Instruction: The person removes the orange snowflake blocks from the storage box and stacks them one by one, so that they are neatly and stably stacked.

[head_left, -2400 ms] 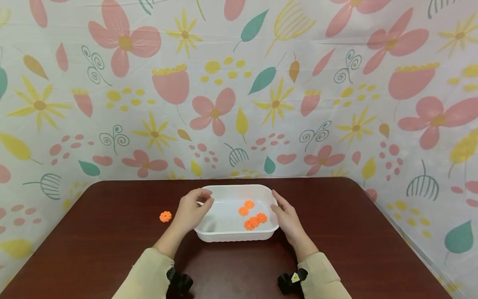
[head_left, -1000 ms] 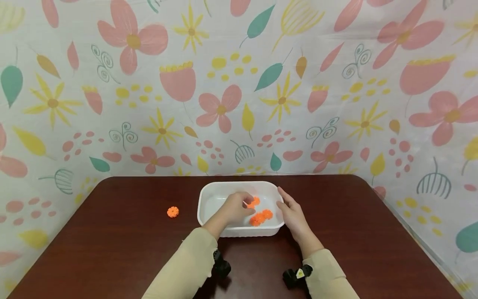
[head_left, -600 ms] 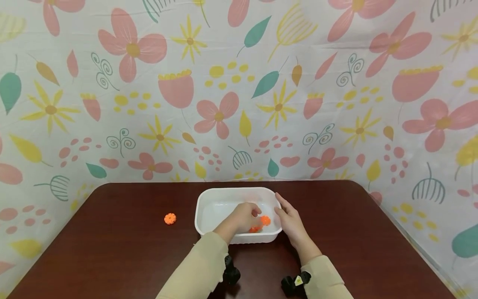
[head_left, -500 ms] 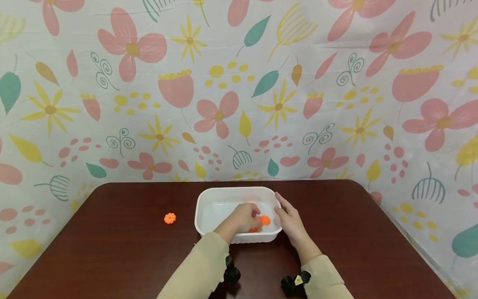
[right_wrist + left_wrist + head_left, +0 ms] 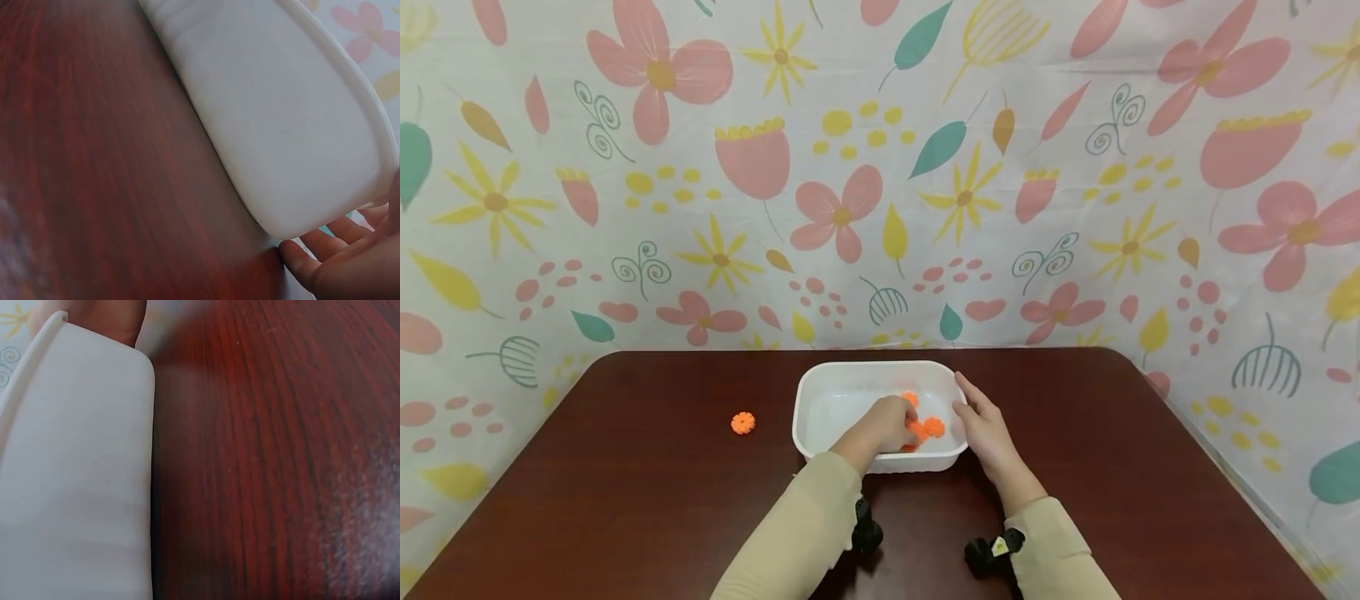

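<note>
A white plastic tray (image 5: 838, 460) stands on the table with several orange flower-shaped discs (image 5: 934, 427) in its right half. My left hand (image 5: 887, 423) reaches over the front rim into it. The thumb and fingers close on an orange disc there, partly hidden by the hand. My right hand (image 5: 988, 433) grips the tray's right end, thumb at the rim and fingers along the outside. In the right wrist view, fingers (image 5: 340, 234) lie against the tray's outer wall (image 5: 281, 125). The left wrist view has mainly the tray's front wall (image 5: 75, 469); the left fingers are out of sight.
One more orange disc (image 5: 743, 423) lies on the dark wooden table (image 5: 625, 500), left of the tray. Behind the table's far edge hangs a patterned cloth (image 5: 842, 300). Black wrist cameras (image 5: 867, 533) sit at both sleeves.
My left hand has moved from the tray's left rim to the right, in among the orange discs, and has closed on one. The right hand keeps its place at the tray's right end.
</note>
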`<state>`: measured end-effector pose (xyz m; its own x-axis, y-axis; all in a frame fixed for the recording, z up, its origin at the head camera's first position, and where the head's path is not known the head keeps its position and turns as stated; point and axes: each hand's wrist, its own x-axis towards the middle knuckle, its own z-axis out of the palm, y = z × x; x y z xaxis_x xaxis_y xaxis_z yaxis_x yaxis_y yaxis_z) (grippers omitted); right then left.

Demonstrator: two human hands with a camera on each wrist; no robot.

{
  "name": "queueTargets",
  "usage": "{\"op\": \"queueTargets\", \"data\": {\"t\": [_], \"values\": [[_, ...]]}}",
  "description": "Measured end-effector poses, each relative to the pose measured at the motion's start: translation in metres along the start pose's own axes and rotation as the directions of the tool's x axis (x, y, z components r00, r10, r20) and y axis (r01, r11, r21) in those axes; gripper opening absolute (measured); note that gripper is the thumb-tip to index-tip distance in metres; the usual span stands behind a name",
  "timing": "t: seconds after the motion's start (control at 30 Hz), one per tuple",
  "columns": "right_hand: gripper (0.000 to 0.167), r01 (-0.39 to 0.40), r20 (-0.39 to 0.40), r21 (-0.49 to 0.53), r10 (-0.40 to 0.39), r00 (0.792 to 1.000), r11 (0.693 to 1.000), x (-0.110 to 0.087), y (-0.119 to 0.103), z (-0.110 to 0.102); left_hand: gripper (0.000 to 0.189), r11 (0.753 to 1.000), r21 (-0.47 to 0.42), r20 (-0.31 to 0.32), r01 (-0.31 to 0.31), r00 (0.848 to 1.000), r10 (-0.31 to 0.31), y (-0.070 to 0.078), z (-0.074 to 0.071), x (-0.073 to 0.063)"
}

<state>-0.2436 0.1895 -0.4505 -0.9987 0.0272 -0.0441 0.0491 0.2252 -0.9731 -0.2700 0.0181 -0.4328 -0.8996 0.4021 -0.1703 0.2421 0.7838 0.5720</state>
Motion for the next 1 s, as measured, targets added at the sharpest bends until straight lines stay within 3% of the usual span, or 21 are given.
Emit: {"op": "queueTargets", "data": {"t": [0.17,0.4,0.57,0.77,0.9,1.0], "values": [[0.05,0.003,-0.012,-0.008,-0.003,1.0,1.0,0.002,-0.003,-0.005,0.022,1.0,-0.012,-0.02,0.012,1.0,-0.012,0.003,-0.005,0.003],[0.049,0.001,-0.021,0.027,0.0,1.0,1.0,-0.002,0.001,-0.003,0.009,0.988,-0.15,-0.049,0.046,0.997,-0.054,-0.004,-0.004,-0.002],[0.05,0.01,-0.009,0.033,-0.009,1.0,0.999,-0.003,0.002,0.004,0.007,0.961,-0.271,-0.087,0.048,0.993,-0.074,-0.013,-0.007,-0.011],[0.049,-0.006,-0.027,0.028,0.007,1.0,1.0,-0.004,0.002,0.006,0.007,0.923,-0.381,-0.056,0.05,0.995,-0.077,-0.017,-0.012,-0.016],[0.049,-0.004,-0.022,0.029,0.004,1.0,1.0,-0.004,0.0,0.004,0.006,0.908,-0.418,-0.07,0.03,0.995,-0.065,-0.019,-0.017,-0.019],[0.049,-0.004,-0.021,0.024,0.004,1.0,1.0,-0.004,-0.001,0.003,0.006,0.918,-0.396,-0.105,-0.001,0.993,-0.044,-0.021,-0.023,-0.02]]}}
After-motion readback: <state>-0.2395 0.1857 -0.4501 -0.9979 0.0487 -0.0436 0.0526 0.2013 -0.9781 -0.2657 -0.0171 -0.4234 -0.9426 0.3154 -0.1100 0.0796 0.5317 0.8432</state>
